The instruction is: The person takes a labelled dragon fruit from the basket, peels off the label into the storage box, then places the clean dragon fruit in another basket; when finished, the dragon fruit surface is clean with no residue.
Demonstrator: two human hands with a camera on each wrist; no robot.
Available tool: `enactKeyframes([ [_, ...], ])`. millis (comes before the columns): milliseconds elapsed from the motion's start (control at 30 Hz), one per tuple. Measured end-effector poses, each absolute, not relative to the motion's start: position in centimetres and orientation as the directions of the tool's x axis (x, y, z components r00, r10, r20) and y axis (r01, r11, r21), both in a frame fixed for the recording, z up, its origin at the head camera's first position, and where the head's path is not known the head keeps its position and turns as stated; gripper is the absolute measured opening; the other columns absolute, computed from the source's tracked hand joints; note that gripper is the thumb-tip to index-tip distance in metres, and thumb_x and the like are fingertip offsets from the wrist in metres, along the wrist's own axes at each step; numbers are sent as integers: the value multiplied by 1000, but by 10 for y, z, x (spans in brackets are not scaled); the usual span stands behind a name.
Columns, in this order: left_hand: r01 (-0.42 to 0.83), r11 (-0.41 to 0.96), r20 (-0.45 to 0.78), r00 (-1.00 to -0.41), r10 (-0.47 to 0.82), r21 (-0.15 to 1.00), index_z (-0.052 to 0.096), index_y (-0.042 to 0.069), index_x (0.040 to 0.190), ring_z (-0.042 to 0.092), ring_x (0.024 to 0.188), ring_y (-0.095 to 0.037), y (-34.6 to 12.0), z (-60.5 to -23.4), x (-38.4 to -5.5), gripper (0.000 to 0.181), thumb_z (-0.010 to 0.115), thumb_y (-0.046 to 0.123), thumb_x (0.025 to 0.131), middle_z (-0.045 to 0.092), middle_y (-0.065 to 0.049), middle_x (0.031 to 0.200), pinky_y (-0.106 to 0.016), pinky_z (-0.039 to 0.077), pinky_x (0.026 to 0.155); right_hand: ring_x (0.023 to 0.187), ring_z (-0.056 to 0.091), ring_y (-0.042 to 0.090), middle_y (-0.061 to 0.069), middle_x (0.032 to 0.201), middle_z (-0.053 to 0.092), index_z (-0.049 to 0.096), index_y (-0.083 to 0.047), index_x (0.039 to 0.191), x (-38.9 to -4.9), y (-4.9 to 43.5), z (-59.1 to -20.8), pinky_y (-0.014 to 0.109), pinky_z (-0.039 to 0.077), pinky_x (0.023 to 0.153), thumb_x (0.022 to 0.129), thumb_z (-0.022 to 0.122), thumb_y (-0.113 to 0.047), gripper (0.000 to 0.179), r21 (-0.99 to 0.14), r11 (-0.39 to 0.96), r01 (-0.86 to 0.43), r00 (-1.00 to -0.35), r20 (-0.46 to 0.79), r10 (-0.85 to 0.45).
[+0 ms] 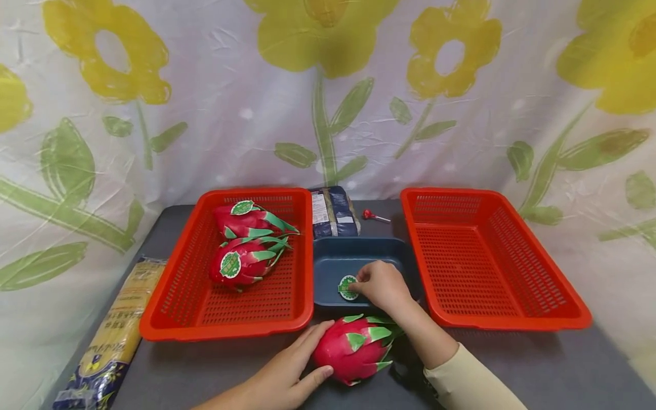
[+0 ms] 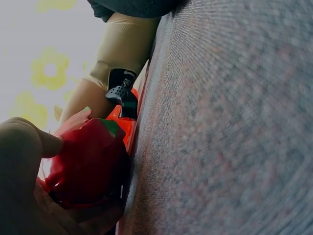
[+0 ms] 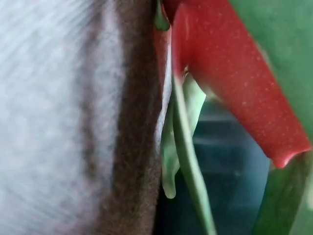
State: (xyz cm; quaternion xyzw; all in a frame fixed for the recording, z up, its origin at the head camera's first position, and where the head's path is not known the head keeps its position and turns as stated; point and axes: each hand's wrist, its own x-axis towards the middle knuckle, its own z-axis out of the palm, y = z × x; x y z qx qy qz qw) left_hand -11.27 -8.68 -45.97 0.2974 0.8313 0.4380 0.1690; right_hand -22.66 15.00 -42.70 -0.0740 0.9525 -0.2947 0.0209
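In the head view my left hand [image 1: 287, 370] holds the left end of a red dragon fruit [image 1: 342, 350] on the table, thumb on the near side and fingers on the far side. The left wrist view shows the thumb against the fruit [image 2: 90, 164] and fingers beneath it. My right hand [image 1: 383, 285] reaches over the small dark blue tray [image 1: 328, 246] and pinches a round green-and-white sticker [image 1: 348, 288] at its right edge. Red skin and green scales of the dragon fruit [image 3: 234, 73] fill the right wrist view; the right fingers are out of sight there.
Two dragon fruits [image 1: 251, 259] with green stickers lie in the left red basket [image 1: 302, 273]. Another red basket [image 1: 476, 256] stands at the right. Behind the tray are a dark blue package [image 1: 340, 213] and a red lollipop [image 1: 368, 214]. A pasta packet [image 1: 115, 330] lies far left.
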Motion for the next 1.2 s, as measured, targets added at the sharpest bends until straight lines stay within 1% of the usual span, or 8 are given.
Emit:
enactKeyframes([
  [300,346,439,-23,-764,645,829,27,23,161,43,137,-26,-86,-456,-114,73,60,49,101,40,-1,154,-37,53,99,65,55,18,-2,62,60,71,-12,67,-238,148,-427,34,47,60,80,88,-21,23,-448,885,-126,-984,-53,-167],
  [467,336,459,-45,-766,641,822,27,23,161,44,137,-26,-87,-455,-113,74,59,51,101,40,-1,154,-41,51,102,67,57,22,3,65,60,67,-12,64,-243,147,-430,39,52,63,76,91,-35,35,-326,943,-59,-988,-114,-101],
  [567,329,464,-54,-767,639,822,28,22,161,45,136,-27,-86,-456,-112,73,59,50,101,41,-2,155,-41,52,101,65,57,23,3,63,60,65,-13,60,-243,147,-432,39,51,61,75,92,-39,40,-296,955,-35,-989,-127,-76],
  [633,332,462,-49,-768,639,822,28,21,161,45,136,-27,-86,-457,-112,73,59,50,101,41,-3,154,-41,52,100,62,54,20,1,61,56,63,-14,59,-242,148,-432,36,46,56,76,91,-36,39,-323,946,-38,-990,-116,-79],
  [767,339,449,-35,-765,643,827,26,25,162,45,136,-26,-86,-459,-113,73,58,50,101,42,-1,153,-37,53,98,61,51,19,-1,62,54,62,-14,69,-235,150,-426,33,41,54,81,87,-33,33,-387,919,-73,-994,-53,-101],
  [867,365,437,-10,-758,652,822,23,31,163,46,135,-25,-86,-462,-114,73,58,50,102,42,0,152,-36,54,97,63,53,18,-1,66,56,64,-13,80,-225,151,-409,33,45,56,85,84,-34,29,-440,892,-108,-993,10,-116],
  [1033,386,431,6,-751,660,816,25,39,162,48,129,-23,-85,-464,-113,68,56,49,103,43,1,149,-36,55,94,63,53,17,-2,71,59,70,-14,91,-199,164,-369,32,46,56,88,82,-36,25,-520,835,-180,-983,137,-126],
  [1200,388,454,-6,-755,655,802,26,42,160,47,128,-22,-84,-463,-112,65,55,48,103,41,3,150,-36,56,91,69,55,18,-1,78,62,72,-15,95,-174,190,-349,34,50,61,88,81,-30,19,-561,799,-215,-949,313,-35],
])
